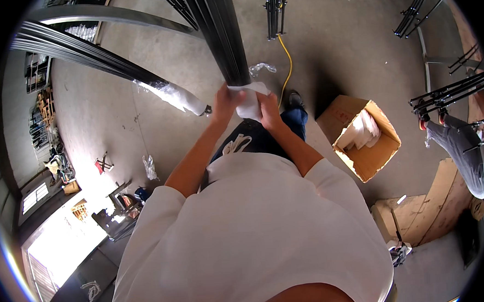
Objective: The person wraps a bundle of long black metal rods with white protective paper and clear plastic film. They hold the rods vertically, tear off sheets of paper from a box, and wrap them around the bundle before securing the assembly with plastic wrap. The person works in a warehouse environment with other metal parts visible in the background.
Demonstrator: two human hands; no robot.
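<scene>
A thick bundle of long black bars [219, 37] comes down from the top of the view. Around its near end lies a white wrapping sheet [249, 108], loosely folded over the tips. From the left, my left hand [226, 101] is closed on the sheet against the bundle. My right hand [269, 109] grips the sheet's other side, fingers partly hidden by the folds. To the left slants a second bundle of dark bars [122, 64]; clear plastic and a white wrap [176, 95] cover its near end.
An open cardboard box [355, 112] with white sheets inside stands right of my legs. A yellow cord [289, 66] runs along the floor. Crumpled clear plastic [150, 168] lies at the left. More black bars [450, 93] hang at the right, near another person's grey-clothed legs [454, 140].
</scene>
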